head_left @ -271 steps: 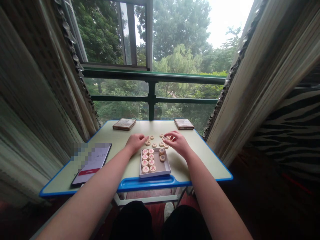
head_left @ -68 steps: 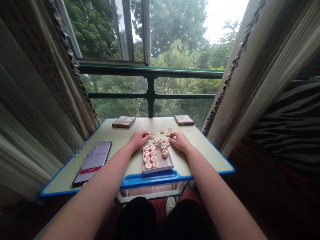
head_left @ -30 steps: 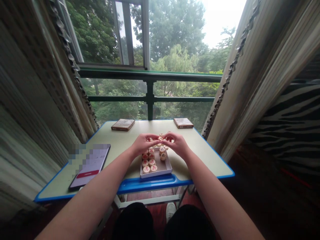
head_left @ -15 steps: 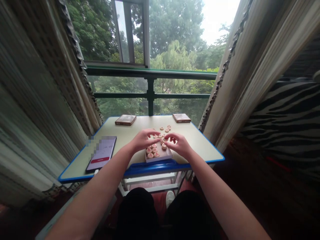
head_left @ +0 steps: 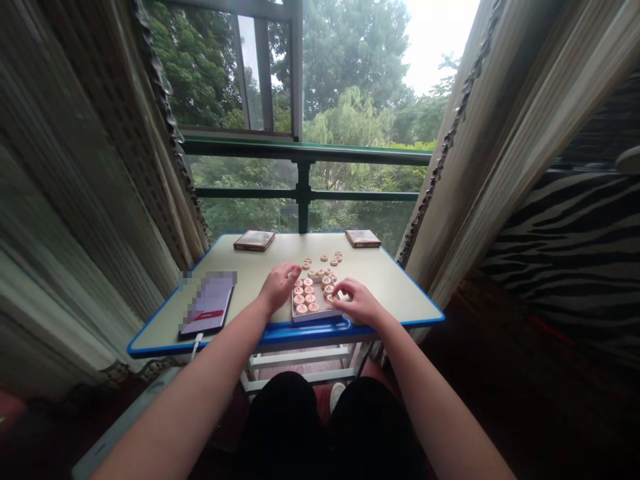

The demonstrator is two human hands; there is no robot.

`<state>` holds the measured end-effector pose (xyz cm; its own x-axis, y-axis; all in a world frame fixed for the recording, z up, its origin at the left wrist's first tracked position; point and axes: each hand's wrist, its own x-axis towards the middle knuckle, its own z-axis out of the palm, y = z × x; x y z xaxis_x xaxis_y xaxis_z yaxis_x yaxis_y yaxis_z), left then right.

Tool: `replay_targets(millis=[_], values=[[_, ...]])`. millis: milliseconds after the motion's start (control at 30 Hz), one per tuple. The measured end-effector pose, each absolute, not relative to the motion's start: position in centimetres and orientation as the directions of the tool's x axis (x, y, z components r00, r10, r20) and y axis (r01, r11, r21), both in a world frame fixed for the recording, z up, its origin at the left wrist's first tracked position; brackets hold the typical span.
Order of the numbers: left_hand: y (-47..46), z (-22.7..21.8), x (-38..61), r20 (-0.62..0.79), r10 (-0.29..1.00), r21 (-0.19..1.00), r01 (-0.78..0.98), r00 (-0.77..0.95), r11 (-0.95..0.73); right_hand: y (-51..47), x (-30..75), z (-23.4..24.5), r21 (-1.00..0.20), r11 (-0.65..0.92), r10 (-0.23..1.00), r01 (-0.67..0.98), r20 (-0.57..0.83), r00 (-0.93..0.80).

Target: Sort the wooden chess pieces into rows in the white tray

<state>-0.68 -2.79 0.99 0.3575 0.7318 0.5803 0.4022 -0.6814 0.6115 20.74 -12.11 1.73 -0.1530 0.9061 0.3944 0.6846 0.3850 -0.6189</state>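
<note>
A shallow grey tray [head_left: 320, 313] near the table's front edge holds several round wooden chess pieces [head_left: 304, 299] with red marks. More loose wooden pieces [head_left: 323, 265] lie scattered on the pale green table [head_left: 390, 280] just beyond the tray. My left hand [head_left: 278, 285] rests at the tray's left far corner, fingers curled, fingertips near a loose piece. My right hand [head_left: 356, 302] sits at the tray's right side, fingers pinched on a piece at the tray's edge.
A phone [head_left: 209, 312] with a cable lies at the table's left front. Two flat brown box halves [head_left: 254, 240] [head_left: 363, 237] sit at the far edge by the green window rail. Curtains hang close on both sides. My knees are under the table.
Both hands came down from above the tray, where their fingertips met. The left went to the tray's left far corner, the right to its right edge. The camera pulled back and shifted.
</note>
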Motion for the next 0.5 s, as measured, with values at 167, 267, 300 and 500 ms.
replay_targets(millis=[167, 267, 300, 500], values=[[-1.6, 0.1, -0.5, 0.577, 0.794, 0.662, 0.459, 0.193, -0.593, -12.1, 20.6, 1.8, -0.617, 0.39, 0.907, 0.684, 0.387, -0.168], [-0.9, -0.2, -0.5, 0.553, 0.823, 0.7, 0.464, 0.128, -0.543, -12.4, 20.3, 1.9, -0.563, 0.4, 0.899, 0.723, 0.396, -0.188], [-0.7, -0.3, -0.5, 0.533, 0.839, 0.721, 0.458, 0.112, -0.52, -12.6, 20.2, 1.9, -0.546, 0.399, 0.896, 0.737, 0.401, -0.188], [0.4, -0.6, -0.7, 0.43, 0.903, 0.822, 0.414, 0.002, -0.392, -13.7, 20.1, 2.1, -0.438, 0.472, 0.844, 0.765, 0.474, -0.25]])
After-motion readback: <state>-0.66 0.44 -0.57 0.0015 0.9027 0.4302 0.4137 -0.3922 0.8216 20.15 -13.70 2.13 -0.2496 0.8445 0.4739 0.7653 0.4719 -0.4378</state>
